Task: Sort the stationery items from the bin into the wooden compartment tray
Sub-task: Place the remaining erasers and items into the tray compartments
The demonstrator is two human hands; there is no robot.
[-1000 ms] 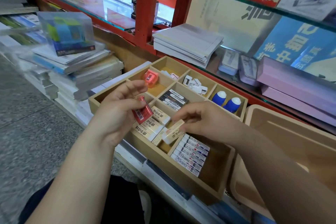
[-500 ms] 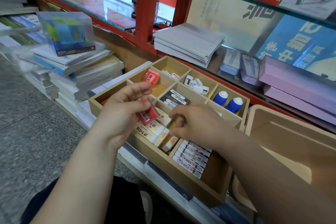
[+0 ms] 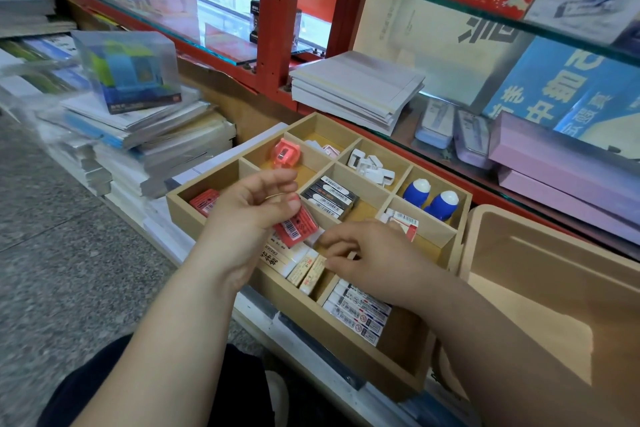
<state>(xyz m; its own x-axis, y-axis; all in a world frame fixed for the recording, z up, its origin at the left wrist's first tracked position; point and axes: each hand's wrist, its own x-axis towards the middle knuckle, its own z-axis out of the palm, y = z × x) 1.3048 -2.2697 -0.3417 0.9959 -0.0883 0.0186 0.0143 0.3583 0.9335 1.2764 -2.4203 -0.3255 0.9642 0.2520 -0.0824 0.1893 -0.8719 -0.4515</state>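
Left hand (image 3: 249, 215) pinches a red eraser (image 3: 299, 227); right hand (image 3: 370, 253) covers cream erasers (image 3: 310, 269), its grip hidden

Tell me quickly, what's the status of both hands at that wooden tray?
Left hand pinches red eraser above wooden tray. Right hand down among cream erasers, grip unclear. Red eraser hangs close over that same compartment.

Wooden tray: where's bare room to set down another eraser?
Bare floor: beyond the lone red eraser in the left compartment, and right of the white erasers in the nearest one. Crowded: the cream erasers by the right hand.
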